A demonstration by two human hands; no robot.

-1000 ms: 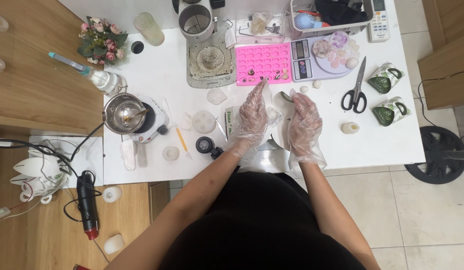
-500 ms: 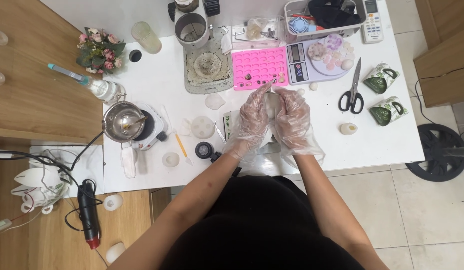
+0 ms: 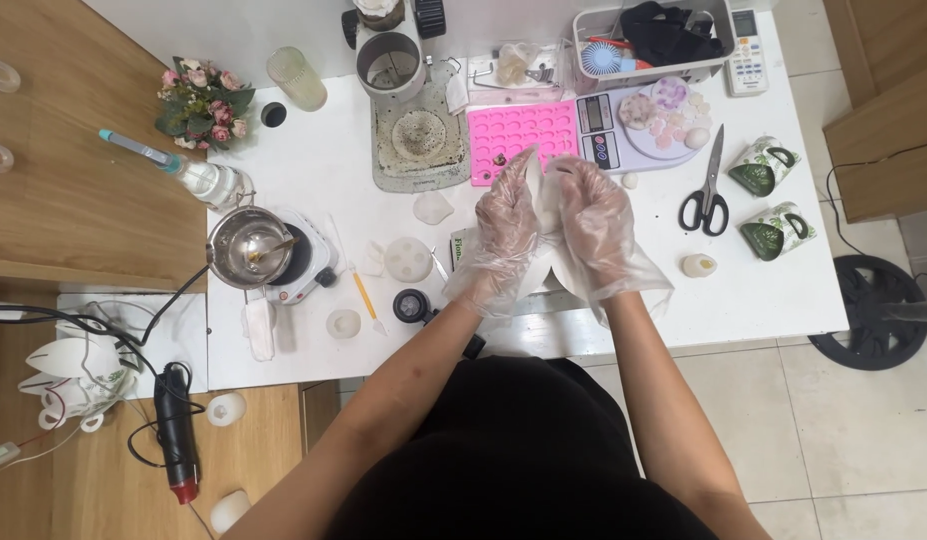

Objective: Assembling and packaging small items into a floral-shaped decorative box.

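Both my gloved hands lifted closer since a second ago, left hand (image 3: 507, 235) and right hand (image 3: 595, 222) curled together, fingers pinching a white mould piece (image 3: 543, 200) between them, above the white table (image 3: 313, 170), just below the pink silicone mould (image 3: 518, 135), scissors (image 3: 705, 190) to the right.

I take the pink mould tray (image 3: 520, 132) as my landmark. Touching its right edge lies a kitchen scale (image 3: 638, 130), whose grey panel carries a small dark rectangular screen (image 3: 592, 110) with buttons below it. Further right, at the desk's far corner, a white remote control (image 3: 748, 38) shows a pale little screen. Below the tray, a small white packet with green print (image 3: 461, 246) peeks out just beside my left hand (image 3: 505, 235).
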